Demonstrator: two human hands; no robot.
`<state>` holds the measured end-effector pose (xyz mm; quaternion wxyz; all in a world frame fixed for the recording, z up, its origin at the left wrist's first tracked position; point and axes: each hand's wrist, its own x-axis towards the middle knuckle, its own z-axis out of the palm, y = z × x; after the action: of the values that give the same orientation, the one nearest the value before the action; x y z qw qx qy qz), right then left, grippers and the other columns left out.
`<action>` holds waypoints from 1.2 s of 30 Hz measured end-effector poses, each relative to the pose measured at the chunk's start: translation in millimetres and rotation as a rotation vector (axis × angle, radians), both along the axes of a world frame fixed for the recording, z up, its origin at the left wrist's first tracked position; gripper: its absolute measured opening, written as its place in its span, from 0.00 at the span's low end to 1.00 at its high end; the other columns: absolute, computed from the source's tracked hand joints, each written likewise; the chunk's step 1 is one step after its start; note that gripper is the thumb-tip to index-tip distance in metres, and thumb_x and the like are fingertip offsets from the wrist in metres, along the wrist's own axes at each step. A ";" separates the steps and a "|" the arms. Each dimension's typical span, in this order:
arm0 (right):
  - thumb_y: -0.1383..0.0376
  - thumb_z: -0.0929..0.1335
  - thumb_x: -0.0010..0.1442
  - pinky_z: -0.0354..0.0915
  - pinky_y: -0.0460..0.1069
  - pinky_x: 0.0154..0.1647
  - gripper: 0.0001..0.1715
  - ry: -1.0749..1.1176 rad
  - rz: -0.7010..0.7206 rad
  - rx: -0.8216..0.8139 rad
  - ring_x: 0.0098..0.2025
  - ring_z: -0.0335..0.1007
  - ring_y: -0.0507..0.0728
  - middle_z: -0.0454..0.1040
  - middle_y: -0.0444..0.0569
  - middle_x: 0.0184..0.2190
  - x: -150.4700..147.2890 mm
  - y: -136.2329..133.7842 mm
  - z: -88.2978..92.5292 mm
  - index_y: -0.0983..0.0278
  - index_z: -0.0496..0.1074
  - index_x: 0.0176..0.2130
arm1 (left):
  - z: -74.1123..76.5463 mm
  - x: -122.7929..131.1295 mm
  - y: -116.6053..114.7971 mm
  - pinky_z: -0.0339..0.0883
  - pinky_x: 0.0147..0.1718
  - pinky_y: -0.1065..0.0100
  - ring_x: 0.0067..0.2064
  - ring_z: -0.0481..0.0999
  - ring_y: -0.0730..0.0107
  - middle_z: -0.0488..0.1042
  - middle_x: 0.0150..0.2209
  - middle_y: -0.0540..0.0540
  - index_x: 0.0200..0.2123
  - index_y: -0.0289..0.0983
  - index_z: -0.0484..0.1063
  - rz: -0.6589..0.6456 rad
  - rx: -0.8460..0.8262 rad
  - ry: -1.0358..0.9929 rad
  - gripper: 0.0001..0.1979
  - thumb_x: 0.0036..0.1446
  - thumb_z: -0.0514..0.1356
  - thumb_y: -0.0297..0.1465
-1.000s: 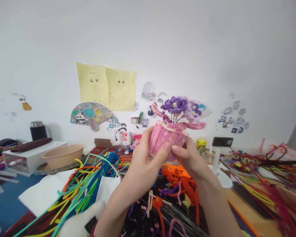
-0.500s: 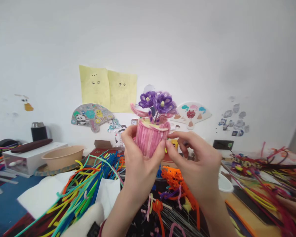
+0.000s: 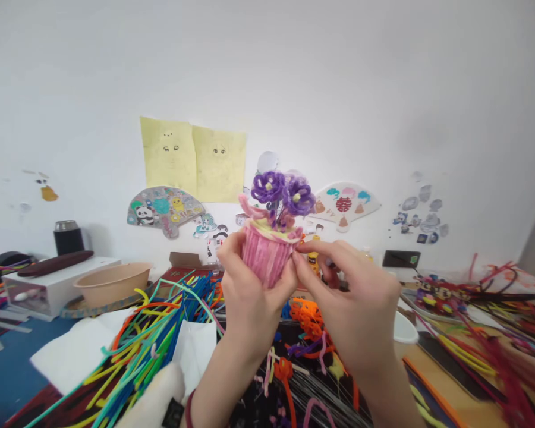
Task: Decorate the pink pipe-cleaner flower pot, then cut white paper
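A small pink striped flowerpot, made of fuzzy pipe cleaners, is held up in front of the wall and leans slightly. My left hand wraps round it from below, fingers on its left side and thumb at its lower right. Purple looped flowers with pale yellow centres rise from the pot on thin stems. A pink strand curls out over its left rim. At the pot's right upper edge, thumb and forefinger of my right hand are pinched close together; whatever lies between them is too small to make out.
Loose pipe cleaners in many colours spread across the left of the table. Orange pieces lie below my hands. A beige bowl stands at left, a white box beyond it. A person's hand shows at far right.
The pot has tipped a little towards me and shifted slightly left, showing more of its pale yellow top. My right fingertips have moved with its edge.
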<state>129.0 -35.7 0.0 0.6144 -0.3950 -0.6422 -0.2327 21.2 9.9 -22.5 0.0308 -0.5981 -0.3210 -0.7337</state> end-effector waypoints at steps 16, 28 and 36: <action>0.66 0.70 0.55 0.57 0.46 0.20 0.05 0.141 0.135 -0.217 0.19 0.60 0.50 0.68 0.40 0.18 8.4 1.8 -0.6 0.61 0.79 0.31 | -7.0 -1.2 3.0 0.73 0.41 0.53 0.48 0.76 0.52 0.67 0.49 0.37 0.55 0.38 0.52 0.184 0.073 0.120 0.33 0.49 0.65 0.33; 0.68 0.70 0.56 0.59 0.46 0.22 0.04 0.123 0.131 -0.241 0.20 0.61 0.51 0.73 0.42 0.21 13.1 2.1 0.3 0.62 0.78 0.30 | -4.0 -4.0 4.5 0.73 0.44 0.56 0.51 0.75 0.53 0.68 0.51 0.33 0.57 0.34 0.50 0.201 0.173 0.233 0.36 0.49 0.65 0.29; 0.70 0.70 0.54 0.57 0.45 0.20 0.04 0.092 0.087 -0.181 0.18 0.59 0.49 0.67 0.39 0.18 8.4 1.4 0.5 0.63 0.76 0.29 | -5.1 0.4 2.3 0.71 0.47 0.52 0.56 0.71 0.51 0.67 0.53 0.31 0.58 0.35 0.50 0.205 0.185 0.227 0.35 0.52 0.65 0.30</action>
<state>137.4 -34.4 0.6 0.6145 -0.4306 -0.6484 -0.1286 21.6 12.2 -27.6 0.1963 -0.6358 -0.3061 -0.6808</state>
